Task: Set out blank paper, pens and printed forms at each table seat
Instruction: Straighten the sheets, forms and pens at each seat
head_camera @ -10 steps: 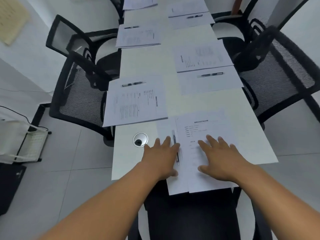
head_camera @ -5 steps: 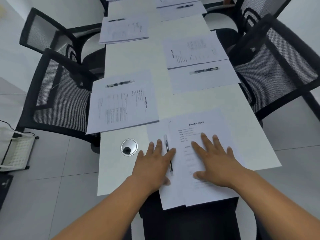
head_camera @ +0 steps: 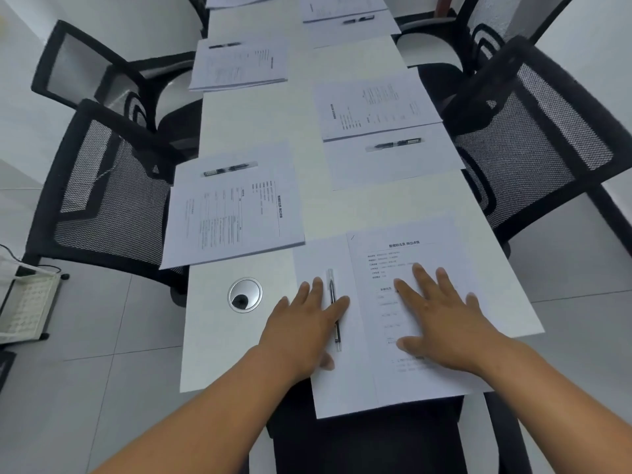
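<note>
At the near end of the long white table (head_camera: 260,121) a printed form (head_camera: 434,241) overlaps a blank sheet (head_camera: 311,261); both hang over the table's near edge. My right hand (head_camera: 441,319) lies flat on the form, fingers spread. My left hand (head_camera: 304,330) lies flat on the blank sheet, its index finger across a clear pen (head_camera: 333,302). Other seats hold the same set: a form (head_camera: 236,213) with a pen (head_camera: 229,170) on the left, a form (head_camera: 376,104) and a pen (head_camera: 398,144) on the right.
Black mesh chairs stand on both sides, one at left (head_camera: 102,186) and one at right (head_camera: 533,138). A round metal cable port (head_camera: 245,295) sits in the table near my left hand. A white rack (head_camera: 24,309) stands on the tiled floor at left.
Both hands stay flat on the papers in the same pose. The view has shifted a little, with the hands and papers sitting slightly differently in the frame.
</note>
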